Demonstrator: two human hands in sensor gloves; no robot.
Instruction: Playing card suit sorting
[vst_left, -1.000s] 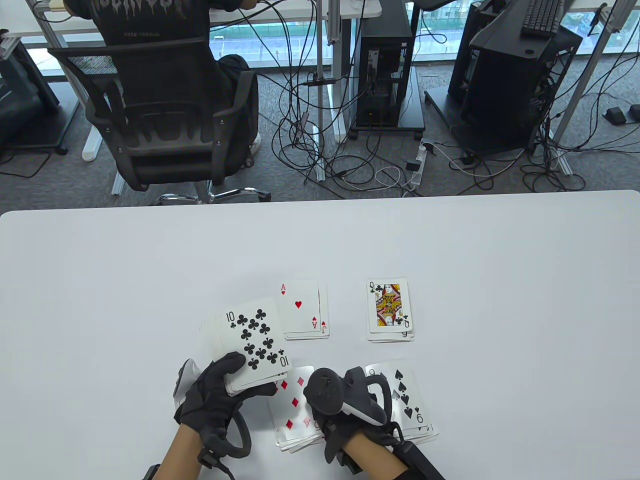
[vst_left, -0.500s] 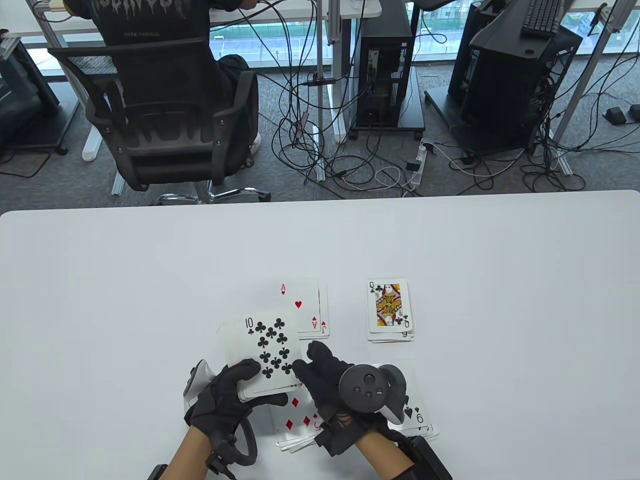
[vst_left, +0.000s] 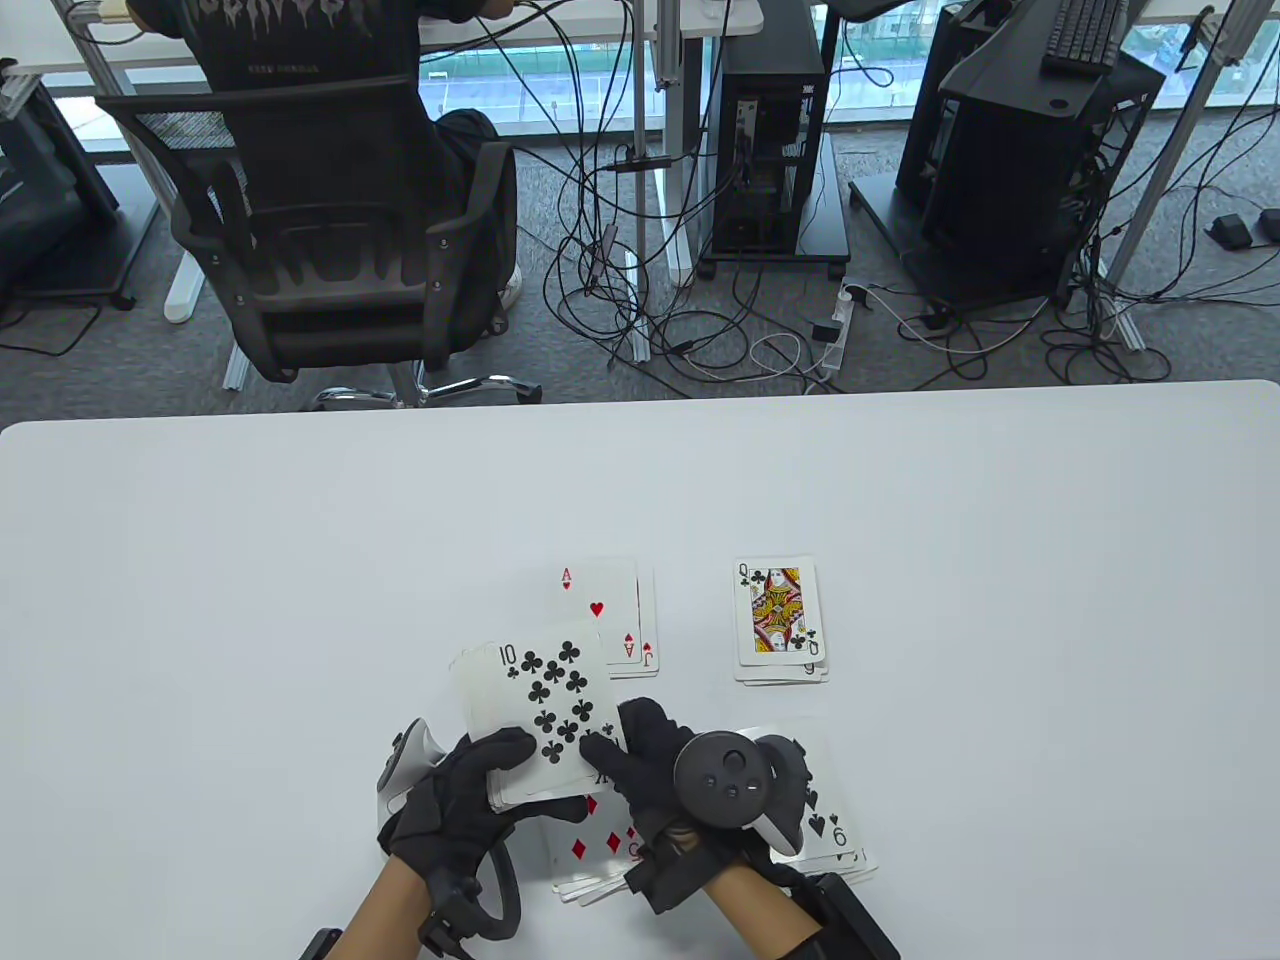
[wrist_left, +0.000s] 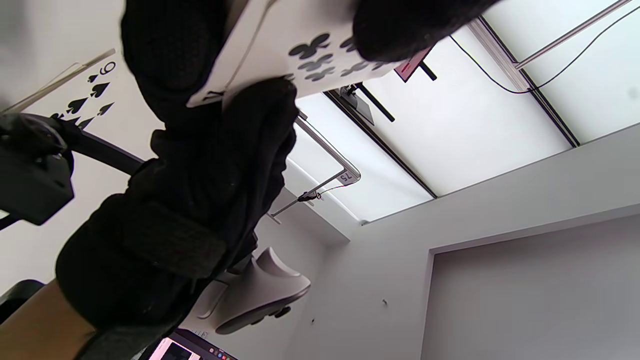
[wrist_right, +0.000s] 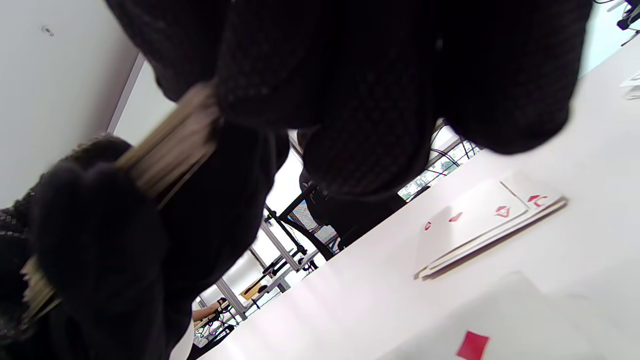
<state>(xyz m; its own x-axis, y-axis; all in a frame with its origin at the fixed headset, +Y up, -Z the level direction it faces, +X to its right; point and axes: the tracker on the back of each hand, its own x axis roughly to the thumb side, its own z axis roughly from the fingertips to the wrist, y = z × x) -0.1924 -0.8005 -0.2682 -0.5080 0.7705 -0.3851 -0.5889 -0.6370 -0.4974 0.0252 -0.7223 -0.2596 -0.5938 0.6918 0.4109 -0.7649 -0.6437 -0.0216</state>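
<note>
Resting in left hand (vst_left: 455, 810) grip: ten of clubs (vst_left: 545, 705).

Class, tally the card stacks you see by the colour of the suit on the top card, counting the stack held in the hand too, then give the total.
Black-suit tops: 3 (10 of clubs, queen of clubs, 9 of spades)
Red-suit tops: 2 (ace of hearts, diamond card)
Total: 5 stacks

- Table view looks down from above at the white table (vst_left: 300, 560), facing twelve o'clock.
- Both wrist views tilt upward, close-up, sharing the held deck (wrist_left: 300, 45).
</note>
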